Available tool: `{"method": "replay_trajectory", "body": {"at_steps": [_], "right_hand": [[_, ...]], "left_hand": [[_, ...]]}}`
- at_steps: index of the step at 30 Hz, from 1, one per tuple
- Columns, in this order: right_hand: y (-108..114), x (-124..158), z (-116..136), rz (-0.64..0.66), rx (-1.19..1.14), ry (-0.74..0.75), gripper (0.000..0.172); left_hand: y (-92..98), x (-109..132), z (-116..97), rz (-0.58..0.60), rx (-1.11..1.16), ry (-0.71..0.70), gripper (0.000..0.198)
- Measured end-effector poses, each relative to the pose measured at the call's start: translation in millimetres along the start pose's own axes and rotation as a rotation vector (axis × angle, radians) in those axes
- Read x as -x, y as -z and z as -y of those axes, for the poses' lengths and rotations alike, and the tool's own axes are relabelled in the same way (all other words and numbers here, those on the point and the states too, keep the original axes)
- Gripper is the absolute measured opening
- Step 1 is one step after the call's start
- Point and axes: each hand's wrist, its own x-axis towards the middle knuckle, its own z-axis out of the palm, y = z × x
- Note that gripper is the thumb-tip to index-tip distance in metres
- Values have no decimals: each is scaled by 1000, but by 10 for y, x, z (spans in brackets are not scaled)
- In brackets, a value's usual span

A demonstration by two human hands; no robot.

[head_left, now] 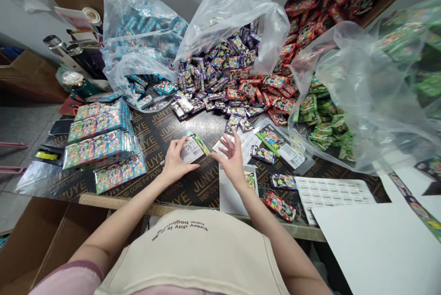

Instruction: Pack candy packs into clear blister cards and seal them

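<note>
My left hand point(177, 159) is closed around the left side of a small flat pack point(192, 151) with a barcode label facing up and a colourful edge. Just to its right, my right hand point(230, 157) is raised with fingers spread and nothing visible in it. Under my right wrist lies a white card point(230, 197), with a green packet point(250, 180) partly hidden by the forearm. A purple packet point(262, 154) lies right of that hand, near a green-edged labelled pack point(284, 145) in a clear sleeve.
Stacks of wrapped multicolour packs point(99, 141) stand at left. Clear bags of blue packets point(144, 24), purple packets point(220, 56) and green packets point(327, 125) line the back, with loose red packets point(272, 88) between. A sticker sheet point(336, 192) and white sheets point(375, 240) lie right.
</note>
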Motion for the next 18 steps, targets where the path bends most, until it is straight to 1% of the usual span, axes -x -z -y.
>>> {"method": "replay_trajectory", "body": {"at_steps": [1,2,4,6,8,9,12,14,16,18], "right_hand": [[-86,2,41,-78,-116,-82,89],[-173,10,77,-113,-224,-163,85],[-329,25,131,-142,-378,-277,72],[-431,25,162,-214,-439,-323,58],[-473,10,173,-270,-450,-358,50],[-475,3,173,-267,-451,-383,48],[-444,14,159,-197,-458,-452,45],[-406,48,135,-174,-481,-471,41],[-362,87,102,-172,-526,-484,38],[-318,111,65,-154,-557,-489,36]], "left_hand": [[-39,-10,-49,-75,95,73,98],[-84,-11,-93,-113,218,135,92],[-185,15,-165,-126,513,239,68],[-281,69,-227,-130,799,333,47],[-350,124,-282,-156,1010,428,40],[-371,143,-304,-169,1086,483,38],[-378,131,-319,-173,1209,686,33],[-343,69,-282,-125,1205,807,24],[-293,-9,-226,-54,1174,875,14],[-245,-77,-182,-1,1149,885,9]]}}
